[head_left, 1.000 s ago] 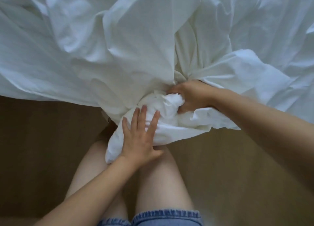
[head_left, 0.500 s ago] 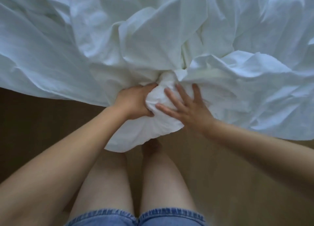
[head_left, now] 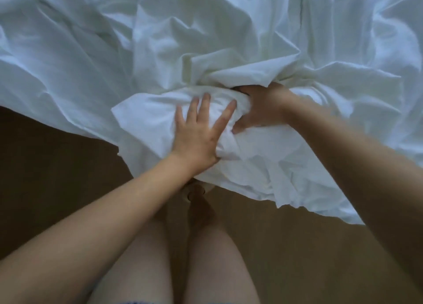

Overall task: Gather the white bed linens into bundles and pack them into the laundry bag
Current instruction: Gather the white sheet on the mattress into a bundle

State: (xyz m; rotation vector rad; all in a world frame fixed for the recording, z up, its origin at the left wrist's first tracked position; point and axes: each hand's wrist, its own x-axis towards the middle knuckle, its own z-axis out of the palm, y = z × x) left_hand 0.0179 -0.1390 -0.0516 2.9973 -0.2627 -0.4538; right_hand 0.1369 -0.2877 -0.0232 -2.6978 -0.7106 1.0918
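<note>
The white sheet (head_left: 206, 40) spreads rumpled ahead of my legs, and its near edge is wadded into a bundle (head_left: 155, 120) above the brown floor (head_left: 45, 166). My left hand (head_left: 196, 136) presses on the wad with fingers (head_left: 225, 115) spread wide to pin it. My right hand (head_left: 261, 107) clutches a fold just beside it, fingers curled in, I judge to drag more cloth in.

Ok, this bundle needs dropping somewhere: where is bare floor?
Bare floor lies between the sheet and the left forearm, and between the legs and the right forearm. Crowded: the middle, where left hand and right hand are on the bundle.
</note>
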